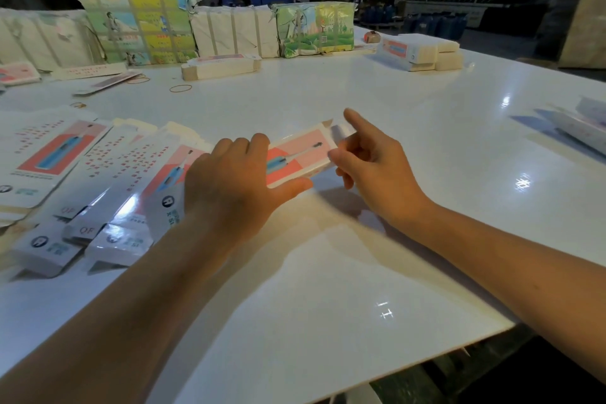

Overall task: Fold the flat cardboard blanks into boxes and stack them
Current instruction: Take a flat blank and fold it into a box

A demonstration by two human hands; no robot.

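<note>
A small cardboard box point(300, 156) with a pink panel and a toothbrush picture lies just above the white table point(328, 272). My left hand point(236, 184) grips its near end, thumb under the edge and fingers over the top. My right hand point(370, 164) holds the far end with curled fingers, its index finger stretched out over the open end flap point(328, 124). Several flat printed blanks point(108, 167) lie fanned out on the table to the left.
Taped bundles of blanks point(141, 26) line the far edge. A low stack of blanks point(221, 66) and rubber bands point(180, 88) lie mid-table. Folded boxes point(419, 52) stand far right, more cartons point(583, 128) at the right edge. The table's near edge point(393, 377) runs diagonally.
</note>
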